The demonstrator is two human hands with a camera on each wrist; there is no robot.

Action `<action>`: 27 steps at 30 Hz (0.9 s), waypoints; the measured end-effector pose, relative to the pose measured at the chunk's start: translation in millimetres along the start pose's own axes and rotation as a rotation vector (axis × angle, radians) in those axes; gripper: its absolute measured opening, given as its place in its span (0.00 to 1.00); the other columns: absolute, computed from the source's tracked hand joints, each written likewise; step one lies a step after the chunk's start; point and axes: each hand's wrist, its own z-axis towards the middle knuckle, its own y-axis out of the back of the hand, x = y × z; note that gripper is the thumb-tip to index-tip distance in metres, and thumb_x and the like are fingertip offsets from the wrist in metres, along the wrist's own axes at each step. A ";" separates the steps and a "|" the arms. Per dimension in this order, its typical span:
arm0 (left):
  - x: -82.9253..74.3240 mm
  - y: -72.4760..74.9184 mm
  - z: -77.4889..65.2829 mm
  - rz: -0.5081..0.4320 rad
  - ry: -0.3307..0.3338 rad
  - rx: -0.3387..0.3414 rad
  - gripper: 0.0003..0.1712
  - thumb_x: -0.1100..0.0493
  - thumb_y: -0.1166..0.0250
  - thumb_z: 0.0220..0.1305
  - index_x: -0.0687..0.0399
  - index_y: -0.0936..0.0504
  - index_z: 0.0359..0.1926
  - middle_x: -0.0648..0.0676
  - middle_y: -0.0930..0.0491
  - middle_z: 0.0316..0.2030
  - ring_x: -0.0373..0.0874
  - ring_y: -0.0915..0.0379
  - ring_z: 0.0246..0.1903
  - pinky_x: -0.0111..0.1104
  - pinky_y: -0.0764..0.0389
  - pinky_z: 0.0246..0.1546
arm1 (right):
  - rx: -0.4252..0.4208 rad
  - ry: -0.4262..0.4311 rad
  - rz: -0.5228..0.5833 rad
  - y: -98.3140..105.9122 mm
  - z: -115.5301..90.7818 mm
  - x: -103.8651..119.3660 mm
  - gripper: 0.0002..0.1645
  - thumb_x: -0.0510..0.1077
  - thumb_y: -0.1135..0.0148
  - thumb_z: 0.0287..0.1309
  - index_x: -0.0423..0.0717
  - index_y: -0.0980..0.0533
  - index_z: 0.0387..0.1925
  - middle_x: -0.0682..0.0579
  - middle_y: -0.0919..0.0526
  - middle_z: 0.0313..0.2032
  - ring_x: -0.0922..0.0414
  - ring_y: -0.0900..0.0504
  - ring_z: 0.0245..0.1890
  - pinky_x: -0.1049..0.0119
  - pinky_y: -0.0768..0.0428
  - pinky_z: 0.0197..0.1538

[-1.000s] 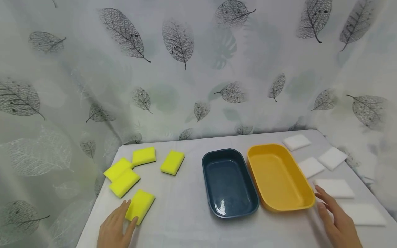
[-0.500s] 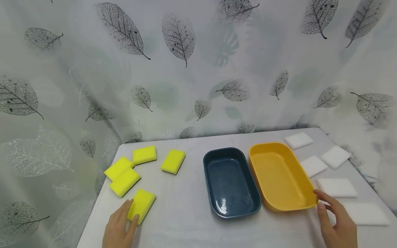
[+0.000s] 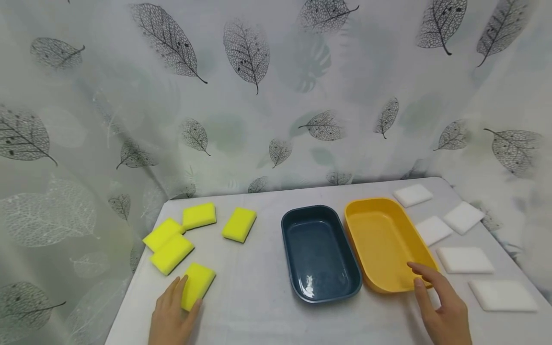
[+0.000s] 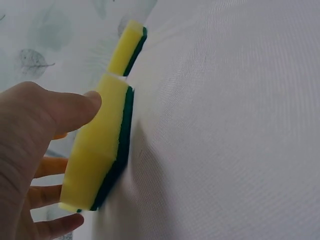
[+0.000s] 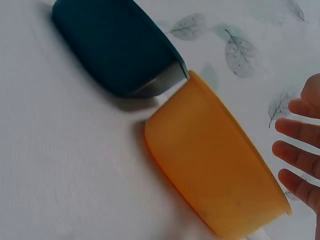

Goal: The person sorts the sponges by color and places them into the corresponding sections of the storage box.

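In the head view, my left hand is at the nearest yellow sponge, fingers along its left side and thumb by its lower right corner. The left wrist view shows the sponge, yellow with a dark green scouring layer, between the spread thumb and fingers; whether they touch it is unclear. My right hand hovers by the near right corner of the orange-yellow tray, fingers spread and holding nothing. Beside that tray stands a dark blue tray. No contents show in either tray.
Several more yellow sponges lie at the left of the white-covered table. Several white sponge-like blocks lie at the right. A leaf-printed curtain hangs behind and along both sides.
My right hand has moved left from beside the white blocks to over the orange-yellow tray's near corner. My left hand has shifted slightly right, closer around the nearest yellow sponge.
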 end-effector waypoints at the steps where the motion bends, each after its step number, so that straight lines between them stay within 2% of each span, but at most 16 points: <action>1: -0.8 0.7 0.0 0.001 0.010 0.016 0.42 0.54 0.24 0.60 0.62 0.31 0.72 0.71 0.30 0.67 0.73 0.30 0.61 0.69 0.25 0.54 | 0.011 0.033 0.006 -2.3 0.3 -0.1 0.26 0.25 0.36 0.62 0.42 0.18 0.60 0.71 0.19 0.54 0.82 0.26 0.55 0.91 0.34 0.57; 6: -3.2 2.8 0.3 0.003 0.062 0.077 0.43 0.54 0.26 0.61 0.61 0.33 0.74 0.70 0.32 0.69 0.73 0.32 0.63 0.68 0.26 0.56 | 0.115 0.189 0.034 -13.5 1.6 0.5 0.33 0.22 0.32 0.54 0.40 0.20 0.62 0.51 0.15 0.56 0.78 0.29 0.63 0.88 0.36 0.67; 9: -3.8 1.9 0.8 -0.003 0.069 0.081 0.43 0.55 0.27 0.62 0.61 0.34 0.74 0.71 0.33 0.69 0.73 0.33 0.63 0.68 0.27 0.57 | 0.196 0.246 0.001 -19.9 2.2 5.1 0.37 0.24 0.27 0.49 0.42 0.20 0.63 0.44 0.16 0.57 0.71 0.29 0.63 0.87 0.40 0.70; 15: -5.1 -2.3 1.2 -0.020 0.005 -0.011 0.42 0.57 0.25 0.60 0.63 0.31 0.72 0.71 0.29 0.65 0.71 0.31 0.60 0.65 0.26 0.58 | 0.284 0.368 -0.103 -33.8 2.4 14.8 0.39 0.33 0.21 0.44 0.46 0.19 0.62 0.50 0.17 0.59 0.54 0.26 0.60 0.86 0.47 0.74; 20: -7.6 -4.3 1.6 -0.054 -0.048 -0.091 0.41 0.59 0.23 0.58 0.63 0.28 0.70 0.70 0.27 0.64 0.69 0.30 0.59 0.61 0.26 0.58 | 0.327 0.441 -0.131 -42.8 -0.7 16.7 0.31 0.39 0.22 0.48 0.48 0.18 0.58 0.50 0.18 0.60 0.49 0.27 0.61 0.83 0.50 0.76; 27: -19.9 0.1 4.7 -0.114 -0.081 -0.092 0.42 0.61 0.22 0.57 0.61 0.29 0.71 0.68 0.29 0.66 0.67 0.32 0.61 0.60 0.27 0.59 | 0.355 0.447 -0.162 -47.9 -6.9 17.2 0.21 0.44 0.22 0.50 0.51 0.14 0.48 0.45 0.19 0.61 0.46 0.28 0.62 0.83 0.54 0.78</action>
